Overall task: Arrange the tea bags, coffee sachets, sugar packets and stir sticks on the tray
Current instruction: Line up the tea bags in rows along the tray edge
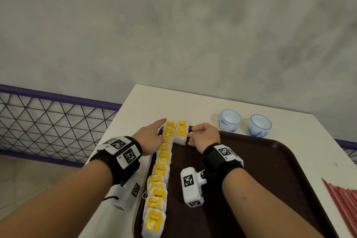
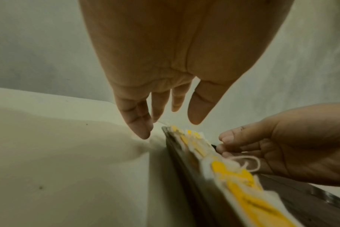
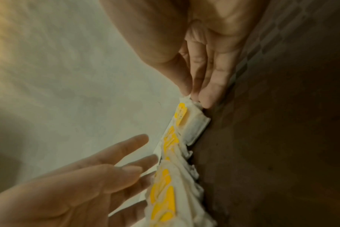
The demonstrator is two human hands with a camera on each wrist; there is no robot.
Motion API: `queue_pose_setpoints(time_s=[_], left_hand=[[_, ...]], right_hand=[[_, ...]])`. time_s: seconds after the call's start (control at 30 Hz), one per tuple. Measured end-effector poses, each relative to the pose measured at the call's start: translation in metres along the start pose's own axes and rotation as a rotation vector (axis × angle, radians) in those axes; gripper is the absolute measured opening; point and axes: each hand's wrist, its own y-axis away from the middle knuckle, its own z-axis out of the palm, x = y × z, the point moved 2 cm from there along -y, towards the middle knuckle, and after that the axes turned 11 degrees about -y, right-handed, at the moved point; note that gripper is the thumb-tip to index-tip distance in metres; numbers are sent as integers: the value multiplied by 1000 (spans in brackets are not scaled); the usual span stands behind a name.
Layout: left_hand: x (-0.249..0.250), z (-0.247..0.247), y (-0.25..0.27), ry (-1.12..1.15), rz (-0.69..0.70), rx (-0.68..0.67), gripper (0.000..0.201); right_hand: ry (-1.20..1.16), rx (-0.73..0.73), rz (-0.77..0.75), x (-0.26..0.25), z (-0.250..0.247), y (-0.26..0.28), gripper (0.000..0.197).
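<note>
A brown tray lies on a white table. A long row of white tea bags with yellow tags runs down the tray's left edge. Two more tea bags form a short second column at the far end. My right hand pinches the edge of one of them, a tea bag, between thumb and fingers. My left hand hovers with straight fingers by the tray's far left corner, beside the top of the row and holding nothing. Red stir sticks lie on the table right of the tray.
Two white and blue cups stand behind the tray's far edge. A wire fence with a purple rail runs below the table's left side. A grey wall fills the background. The tray's rim sits close to the table's left edge.
</note>
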Motion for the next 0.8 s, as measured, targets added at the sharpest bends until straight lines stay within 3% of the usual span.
queue_pose_setpoints(time_s=[0.17,0.3,0.4,0.47,0.63,0.8], left_hand=[[-11,-29,52,-11,56,83,58],[-28,-37,135,-165,178,61,42],[-31,-19,202,-212,258,-26,34],[-31,-3,233,-277,290,-76,34],[-39,40,270,-400,287,-102,64],[-48,38,287,-449,194,59,71]], right_hand=[[218,-107,-159,-10,-25,28,18],[602,-492,-257,-22,-47,105,10],[843,-783,-268,-20,-59,176,16],[954,-886,-306,-16,-62,215,25],[1225,-885,-449,4,-50,273,53],[1366,-864,-472,20,-32,291,66]])
